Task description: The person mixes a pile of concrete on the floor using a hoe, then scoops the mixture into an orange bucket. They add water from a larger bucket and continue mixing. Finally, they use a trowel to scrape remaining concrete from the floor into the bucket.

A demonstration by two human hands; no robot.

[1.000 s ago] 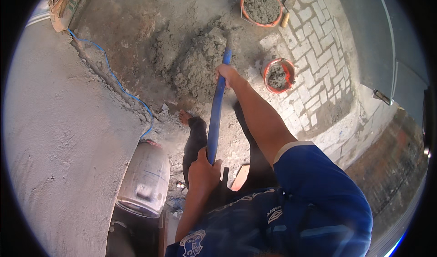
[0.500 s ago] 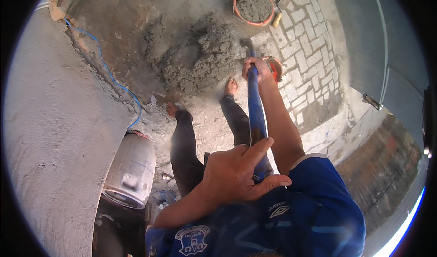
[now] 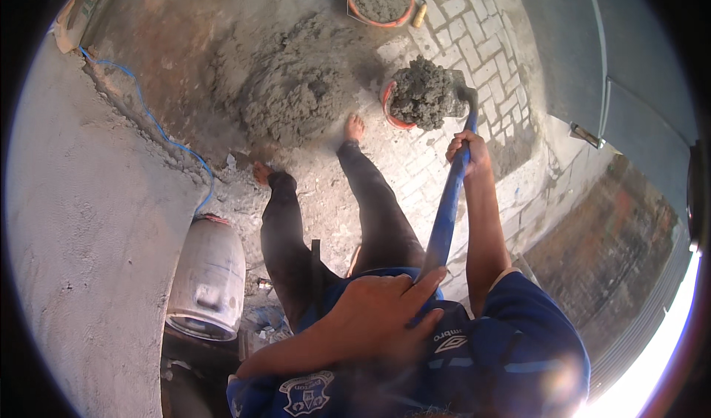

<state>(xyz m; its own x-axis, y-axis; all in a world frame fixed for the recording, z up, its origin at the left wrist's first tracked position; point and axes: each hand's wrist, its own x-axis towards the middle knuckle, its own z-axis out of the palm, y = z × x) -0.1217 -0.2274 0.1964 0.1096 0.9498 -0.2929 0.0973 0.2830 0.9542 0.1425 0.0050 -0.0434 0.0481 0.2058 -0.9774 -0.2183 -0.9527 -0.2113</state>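
Note:
My right hand is wrapped round the upper shaft of a blue-handled hoe, close to its bent metal neck. At the butt of the handle, near my waist, is my left hand, with thumb and forefinger about it and the other fingers hidden. A lump of wet grey mortar lies on the hoe blade, over an orange-red bucket that it largely covers. Left of that bucket spreads a heap of wet mortar on the ground, just beyond my bare feet.
Another orange bucket, full of mortar, stands at the far side beside a small yellowish object. Grey pavers run along the right. To the left are a rough wall, a blue cord and a whitish barrel.
The hoe head has swung right from the heap's edge to the nearer bucket, with mortar now on its blade. My right hand has moved right with it; the left has dropped slightly.

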